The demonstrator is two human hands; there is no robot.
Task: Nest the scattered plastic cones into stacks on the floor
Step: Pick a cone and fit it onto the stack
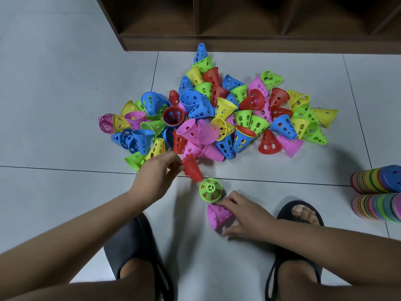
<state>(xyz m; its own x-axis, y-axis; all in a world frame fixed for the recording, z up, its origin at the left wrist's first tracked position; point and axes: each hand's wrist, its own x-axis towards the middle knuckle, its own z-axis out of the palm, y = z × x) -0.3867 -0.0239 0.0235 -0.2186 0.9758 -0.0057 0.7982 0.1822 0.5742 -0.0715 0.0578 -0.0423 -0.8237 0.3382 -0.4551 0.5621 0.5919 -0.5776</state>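
Left hand [156, 177] pinches a red cone [192, 168], right hand [245, 213] grips a pink cone [218, 216]; both are just beside the upright green cone [210, 190], probably the stack's start

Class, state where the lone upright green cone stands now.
Head view, near centre: the green cone stands on the floor between the red cone in the left hand and the pink cone in the right hand.

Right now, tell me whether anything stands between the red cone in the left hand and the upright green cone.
Nothing visible does. The red cone, pinched in the left hand, is right beside the green cone on its far side. The right hand and its pink cone lie on the near side.
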